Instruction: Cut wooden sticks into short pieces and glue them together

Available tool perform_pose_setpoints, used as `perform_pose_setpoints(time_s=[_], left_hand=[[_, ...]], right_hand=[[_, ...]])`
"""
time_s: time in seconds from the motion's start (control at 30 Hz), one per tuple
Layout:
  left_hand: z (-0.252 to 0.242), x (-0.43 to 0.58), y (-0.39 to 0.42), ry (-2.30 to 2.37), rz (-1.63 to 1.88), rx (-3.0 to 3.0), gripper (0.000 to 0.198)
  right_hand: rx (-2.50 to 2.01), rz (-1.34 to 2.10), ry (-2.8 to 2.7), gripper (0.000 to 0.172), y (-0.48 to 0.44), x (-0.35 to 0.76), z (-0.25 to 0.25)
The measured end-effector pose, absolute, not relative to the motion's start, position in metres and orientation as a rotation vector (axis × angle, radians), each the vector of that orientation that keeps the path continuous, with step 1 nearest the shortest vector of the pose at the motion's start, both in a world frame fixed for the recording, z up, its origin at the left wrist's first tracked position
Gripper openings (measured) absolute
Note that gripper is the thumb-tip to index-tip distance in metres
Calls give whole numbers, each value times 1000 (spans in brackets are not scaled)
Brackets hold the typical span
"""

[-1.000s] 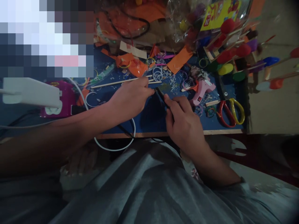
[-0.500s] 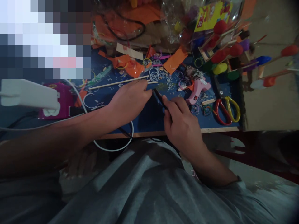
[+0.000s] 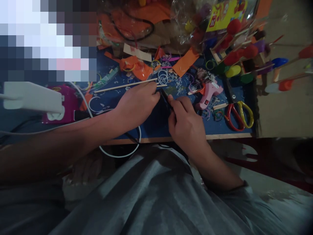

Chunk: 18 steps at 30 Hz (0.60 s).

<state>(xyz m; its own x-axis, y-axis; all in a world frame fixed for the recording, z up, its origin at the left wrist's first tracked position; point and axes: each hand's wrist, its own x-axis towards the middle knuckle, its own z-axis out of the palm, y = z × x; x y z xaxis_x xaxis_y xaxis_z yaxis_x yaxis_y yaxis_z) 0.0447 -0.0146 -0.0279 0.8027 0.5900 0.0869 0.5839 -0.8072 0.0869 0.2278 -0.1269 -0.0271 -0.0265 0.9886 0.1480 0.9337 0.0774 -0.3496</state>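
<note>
My left hand point(image 3: 139, 99) is closed in a pinch above the blue tabletop point(image 3: 156, 127). Whatever sits between its fingers is hidden from me. My right hand point(image 3: 187, 122) wraps round a slim black tool point(image 3: 166, 98), thumb laid along it. The tool slants up and left, its front end close to the left fingertips; in this dim light I cannot tell whether they touch. Just beyond the left hand lie a long thin wooden stick point(image 3: 122, 86) and white rubber bands point(image 3: 163, 77). The end of another stick shows by the left knuckles.
Right of the hands are a pink glue gun point(image 3: 207, 94) and scissors with red and yellow handles point(image 3: 236, 116). Balloon-topped stick models point(image 3: 244, 54) stand at the back right. Orange scraps point(image 3: 186, 62) and shavings litter the table. A white cable point(image 3: 119, 156) loops over the front edge near a white plug point(image 3: 31, 98).
My right hand has shifted slightly left with the black tool, closer to the left hand. My left hand keeps its pinch in nearly the same place. The whole view has drifted a little.
</note>
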Motion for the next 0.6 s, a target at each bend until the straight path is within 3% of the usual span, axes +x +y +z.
perform_pose_setpoints(time_s=[0.27,0.6], left_hand=[[-32,46,-41,1025,284,3046,49],[-27,48,-36,930,150,3171,45]], right_hand=[[-1941,265,-2038,55,-127,229,-25],[-1904,255,-2008,53,-139,231,-24]])
